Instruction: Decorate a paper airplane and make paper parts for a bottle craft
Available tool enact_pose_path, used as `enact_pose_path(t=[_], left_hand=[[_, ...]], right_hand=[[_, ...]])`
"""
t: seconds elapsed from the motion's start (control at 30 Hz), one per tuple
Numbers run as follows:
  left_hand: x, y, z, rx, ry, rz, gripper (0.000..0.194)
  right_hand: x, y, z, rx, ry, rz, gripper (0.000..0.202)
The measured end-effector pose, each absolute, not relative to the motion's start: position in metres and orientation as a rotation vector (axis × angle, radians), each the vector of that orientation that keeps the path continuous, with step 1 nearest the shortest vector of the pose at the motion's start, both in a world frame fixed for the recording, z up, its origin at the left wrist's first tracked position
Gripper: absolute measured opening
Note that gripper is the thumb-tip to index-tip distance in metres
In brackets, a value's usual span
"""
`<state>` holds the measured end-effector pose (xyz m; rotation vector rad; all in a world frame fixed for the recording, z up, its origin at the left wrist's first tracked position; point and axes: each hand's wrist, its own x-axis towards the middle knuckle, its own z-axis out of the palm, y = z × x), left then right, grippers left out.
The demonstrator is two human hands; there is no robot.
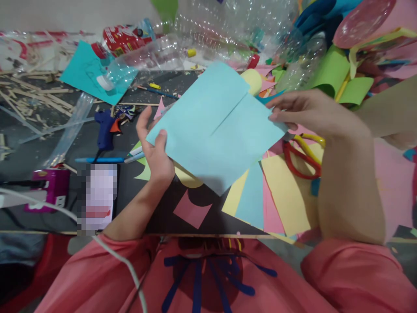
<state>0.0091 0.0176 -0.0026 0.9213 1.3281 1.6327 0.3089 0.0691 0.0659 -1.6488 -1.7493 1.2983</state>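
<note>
A light blue sheet of paper (208, 121) is held up over the black table, with a straight slit or crease running from its upper right edge toward the middle. My left hand (158, 152) grips its left corner, thumb on top and fingers behind. At the right corner, my right hand (306, 111) pinches the sheet between thumb and fingers. Just below my right hand lie red-handled scissors (301, 161). Under the sheet are yellow, blue and pink paper pieces (283, 193), and a pink cut-out (193, 208) rests near the table's front edge.
Clear plastic bottles (146, 58) lie along the back. A blue glue gun (106, 128), a phone (99, 195) and a purple power socket (48, 189) sit to the left, beside wooden sticks (42, 95). A white cable (124, 261) crosses the front left edge.
</note>
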Motion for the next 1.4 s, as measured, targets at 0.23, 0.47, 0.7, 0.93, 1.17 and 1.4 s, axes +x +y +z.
enact_pose_path(t=[0.23,0.47,0.7,0.93,1.17,1.4], left_hand=[[0.012,0.009,-0.005,1.339,1.342,1.332,0.013],[0.02,0.0,-0.005,1.369,1.14,0.953,0.036],[0.021,-0.002,-0.024,1.327,0.91,0.903,0.071],[0.027,-0.003,-0.022,1.255,0.853,0.955,0.085],[0.032,-0.008,-0.006,1.057,0.97,0.957,0.087],[0.03,-0.007,-0.008,1.051,0.953,0.946,0.082]], right_hand=[[0.309,0.065,0.07,-1.568,-1.851,0.178,0.021],[0.3,0.051,0.074,-1.346,-1.948,-0.423,0.039],[0.265,0.043,0.063,-1.353,-2.075,0.413,0.029],[0.249,0.049,0.029,-1.365,-1.721,1.058,0.031],[0.247,0.057,0.038,-1.415,-1.105,1.351,0.013],[0.243,0.052,0.043,-1.214,-1.073,1.486,0.013]])
